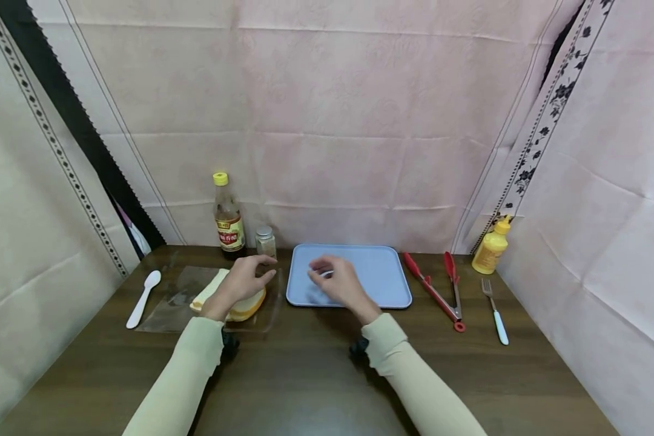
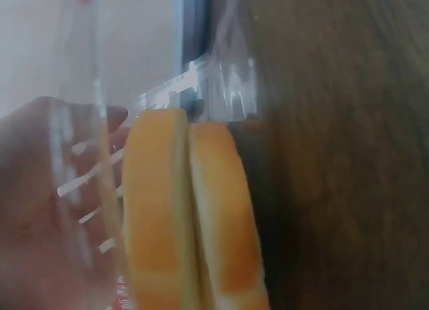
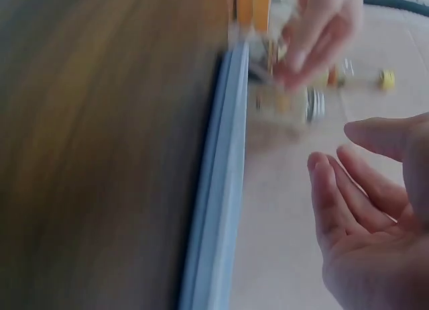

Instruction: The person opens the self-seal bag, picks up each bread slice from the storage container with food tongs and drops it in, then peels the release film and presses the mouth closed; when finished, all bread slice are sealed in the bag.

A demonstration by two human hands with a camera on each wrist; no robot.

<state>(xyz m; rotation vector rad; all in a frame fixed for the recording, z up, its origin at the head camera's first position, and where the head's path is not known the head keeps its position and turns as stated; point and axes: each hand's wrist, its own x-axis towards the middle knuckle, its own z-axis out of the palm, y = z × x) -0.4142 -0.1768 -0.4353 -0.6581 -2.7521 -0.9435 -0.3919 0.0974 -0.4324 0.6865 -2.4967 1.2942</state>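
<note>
Bread slices (image 1: pixel 247 306) in crinkly clear bag (image 1: pixel 169 303), left hand (image 1: pixel 242 283) pinching.

Left hand (image 1: pixel 243 283): forearm reaching forward, fingers curled downward | Right hand (image 1: pixel 338 284): raised, fingers loosely spread, holding nothing | both forearms sleeved

Wooden table (image 1: pixel 305 375): tray (image 1: pixel 381 272), tongs (image 1: pixel 436 293), perhaps bagged bread (image 1: pixel 240 306).

bottle (image 1: pixel 229 219) label — red and gold, print unreadable
</note>
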